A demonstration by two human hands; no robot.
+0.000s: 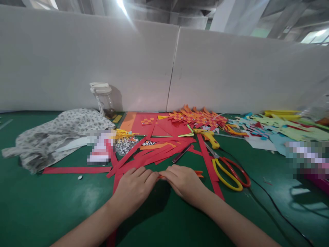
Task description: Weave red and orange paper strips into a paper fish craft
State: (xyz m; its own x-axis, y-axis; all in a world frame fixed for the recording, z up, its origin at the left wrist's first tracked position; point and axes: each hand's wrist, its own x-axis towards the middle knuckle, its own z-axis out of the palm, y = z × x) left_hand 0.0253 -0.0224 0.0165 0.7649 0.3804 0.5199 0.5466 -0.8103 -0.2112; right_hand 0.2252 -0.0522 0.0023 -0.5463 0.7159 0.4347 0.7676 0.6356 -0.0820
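Note:
My left hand [138, 181] and my right hand [185, 180] meet above the green table, fingertips almost touching. Both are closed on an orange paper strip [198, 174], pinched between thumbs and fingers. One forked end of it pokes out past my right hand; most of the rest is covered by my fingers. Just beyond my hands lies a loose pile of red paper strips [147, 157], with a few orange strips [158, 146] on top. A dark, slim tool [181, 153] rests beside the pile, too small to name surely.
Scissors [228, 175] with red and yellow handles lie right, beside a yellow glue gun [211, 139] and its cord. Woven paper fish [197, 117] sit behind. Googly eyes [126, 146], patterned cloth [64, 137] and a lidded bottle [102, 99] are left. Paper scraps [272, 127] spread right.

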